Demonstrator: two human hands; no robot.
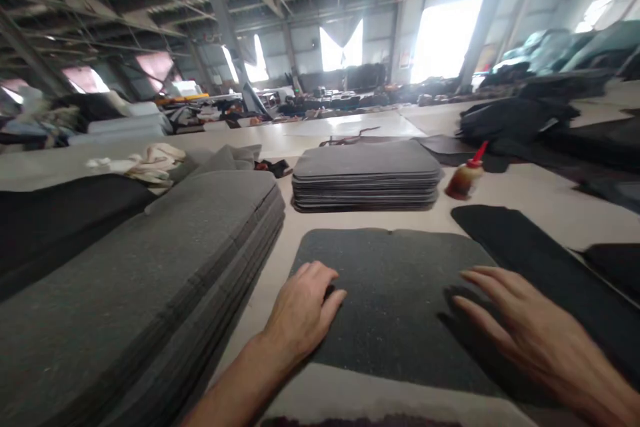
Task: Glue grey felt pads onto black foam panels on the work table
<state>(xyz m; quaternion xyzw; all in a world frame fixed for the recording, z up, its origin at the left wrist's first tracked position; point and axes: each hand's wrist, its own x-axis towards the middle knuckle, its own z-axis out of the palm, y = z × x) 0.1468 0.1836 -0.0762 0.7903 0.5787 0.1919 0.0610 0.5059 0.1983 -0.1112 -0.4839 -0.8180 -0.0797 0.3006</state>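
Observation:
A dark grey panel with rounded corners [395,307] lies flat on the pale table in front of me. On its left edge rests my left hand [307,307], fingers slightly bent with the thumb apart, holding nothing. My right hand [510,320] hovers over the panel's right side, its fingers stretched out and casting a shadow. Just beyond the panel sits a neat stack of similar grey panels [365,177]. To the left is a tall pile of long grey pieces [150,267].
A bottle with a red nozzle [465,177] stands right of the stack. Long black pieces [545,273] lie at the right, with dark fabric [515,117] heaped behind. Cream cloth [155,163] lies at the back left. Another black piece [65,220] is at the far left.

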